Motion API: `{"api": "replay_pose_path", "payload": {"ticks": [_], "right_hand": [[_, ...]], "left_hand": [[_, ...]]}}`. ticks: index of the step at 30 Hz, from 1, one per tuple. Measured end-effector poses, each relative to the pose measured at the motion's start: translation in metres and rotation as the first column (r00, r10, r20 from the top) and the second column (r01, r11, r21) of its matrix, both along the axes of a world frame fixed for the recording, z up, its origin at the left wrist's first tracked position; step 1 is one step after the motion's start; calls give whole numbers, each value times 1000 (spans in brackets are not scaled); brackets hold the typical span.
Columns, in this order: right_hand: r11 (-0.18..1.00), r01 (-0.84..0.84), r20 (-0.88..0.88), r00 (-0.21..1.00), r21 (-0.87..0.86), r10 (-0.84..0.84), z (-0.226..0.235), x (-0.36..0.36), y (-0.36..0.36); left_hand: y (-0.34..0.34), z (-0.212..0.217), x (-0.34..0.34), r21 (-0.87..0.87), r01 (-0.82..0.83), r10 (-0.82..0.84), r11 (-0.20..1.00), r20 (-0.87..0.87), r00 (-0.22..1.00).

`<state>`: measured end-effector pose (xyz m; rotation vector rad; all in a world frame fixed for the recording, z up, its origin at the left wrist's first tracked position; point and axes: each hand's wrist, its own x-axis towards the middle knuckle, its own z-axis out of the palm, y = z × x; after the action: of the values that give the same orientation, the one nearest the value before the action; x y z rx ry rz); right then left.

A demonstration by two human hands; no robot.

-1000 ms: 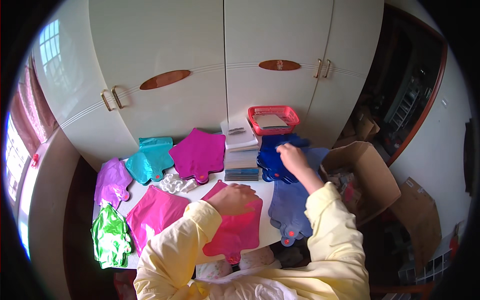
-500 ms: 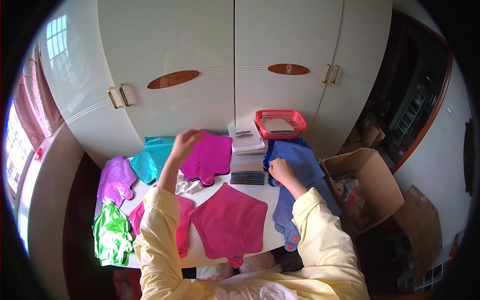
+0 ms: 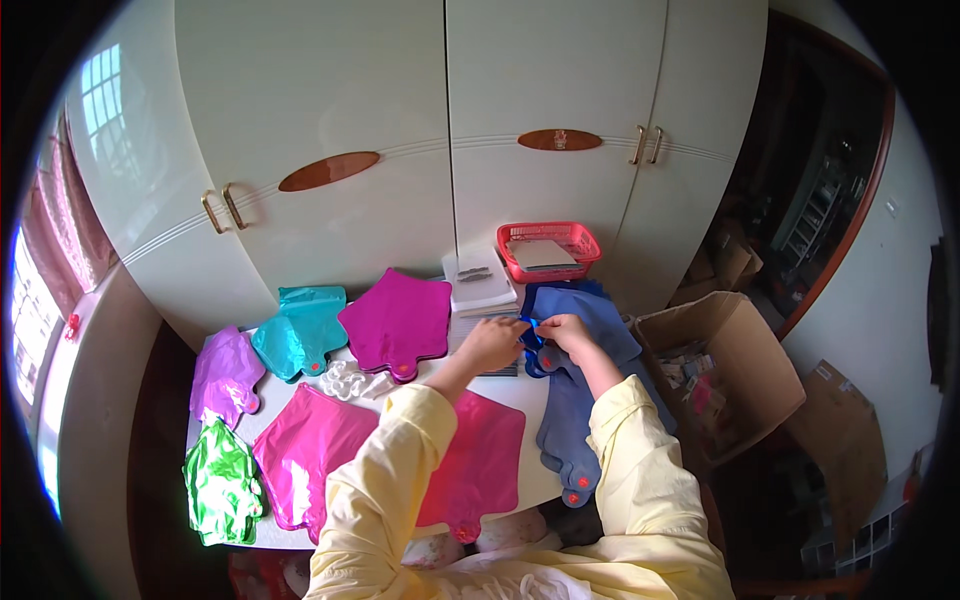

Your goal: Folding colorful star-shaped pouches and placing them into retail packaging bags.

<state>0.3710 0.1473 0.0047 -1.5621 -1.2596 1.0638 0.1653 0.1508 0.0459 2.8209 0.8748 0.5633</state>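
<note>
My left hand and my right hand meet at the left edge of the blue pile, fingers closed. Between them they pinch a shiny dark blue foil balloon, flat and uninflated; its outline is partly hidden by my fingers. Duller blue flat foil balloons lie under and beside it, with more below. A flat star-shaped pink balloon lies near the table's front edge, partly under my left sleeve. To the left of my left hand is a stack of magenta star balloons.
Teal, purple, green and glossy pink foil balloons lie at left, near white ribbon. A white stack and red basket stand at the back. An open cardboard box is at right.
My left hand has come from above the magenta stack rightward to the blue pile, where it now pinches the dark blue balloon alongside my right hand. The view has shifted slightly.
</note>
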Motion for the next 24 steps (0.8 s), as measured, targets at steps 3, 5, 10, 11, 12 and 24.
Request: {"api": "replay_pose_path", "payload": {"ticks": [3,5,10,11,12,24], "right_hand": [[999,-9,-145,989,34,14,-6,10,-1],[999,12,-195,981,49,-2,-9,18,0],[988,154,-291,946,9,-144,6,49,-15],[983,182,-302,939,27,-165,6,59,-15],[975,216,-340,921,44,-189,7,68,-16],[476,762,-255,614,440,-747,95,259,-81]], "left_hand": [[-3,-13,27,108,-28,28,994,-4,1000],[-1,-14,37,41,-36,41,999,-119,992],[-7,-7,43,-9,-1,-3,1000,-455,890],[-7,-10,44,20,23,-12,1000,-459,888],[-4,-17,44,49,44,-16,998,-463,886],[-11,-18,46,110,56,0,992,-454,891]]}}
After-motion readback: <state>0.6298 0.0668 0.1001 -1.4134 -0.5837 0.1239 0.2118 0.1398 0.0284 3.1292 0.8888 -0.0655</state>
